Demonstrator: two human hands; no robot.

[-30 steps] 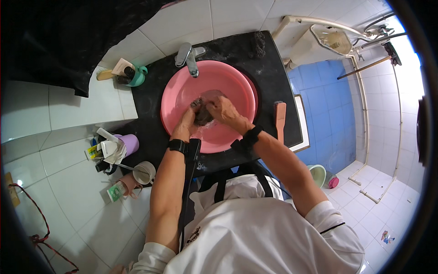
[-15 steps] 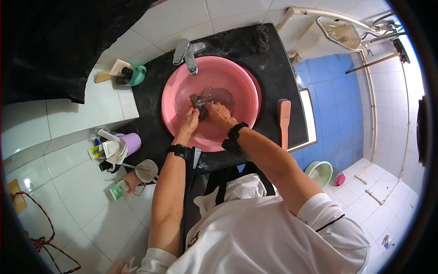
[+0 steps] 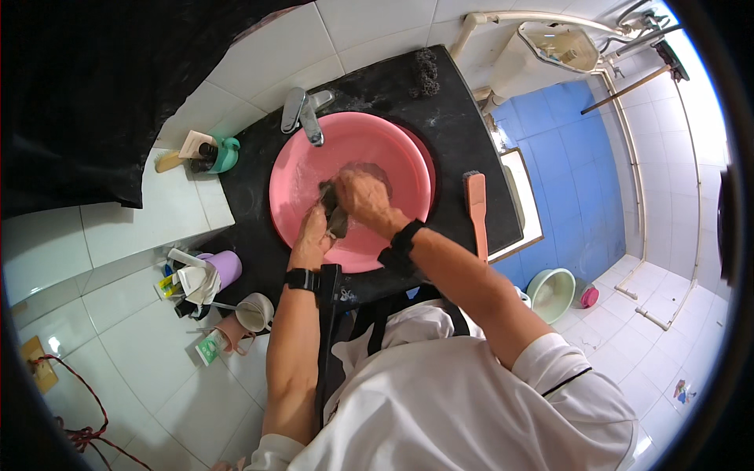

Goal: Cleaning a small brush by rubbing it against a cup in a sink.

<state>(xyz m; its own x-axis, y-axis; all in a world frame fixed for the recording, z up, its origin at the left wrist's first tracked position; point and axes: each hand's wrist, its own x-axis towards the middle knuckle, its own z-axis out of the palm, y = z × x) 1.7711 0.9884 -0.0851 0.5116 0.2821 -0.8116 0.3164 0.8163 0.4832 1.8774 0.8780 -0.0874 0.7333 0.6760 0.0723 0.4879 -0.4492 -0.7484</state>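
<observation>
A wet dark grey cloth (image 3: 338, 223) is bunched between my hands inside a pink plastic basin (image 3: 385, 135). My left hand (image 3: 311, 235) is closed on the cloth's near left side, with the thumb side turned toward the basin's middle. My right hand (image 3: 364, 201) curls over the cloth's upper part; its fingertips are partly hidden and a little blurred. Shallow water lies in the basin, with a greyish patch just beyond my right hand. The chrome faucet (image 3: 302, 115) reaches over the basin's far left rim.
On the black counter (image 3: 377, 82), a brush with an orange-pink handle (image 3: 477, 208) lies at right and a dark mesh scrubber (image 3: 426, 72) at the back. Cups (image 3: 253, 312) and a purple holder (image 3: 225, 268) hang at left. A pale green basin (image 3: 552, 295) stands on the floor.
The cloth has been drawn nearer and hangs longer between my hands. My right hand has turned and closed over its upper part. The view has shifted slightly.
</observation>
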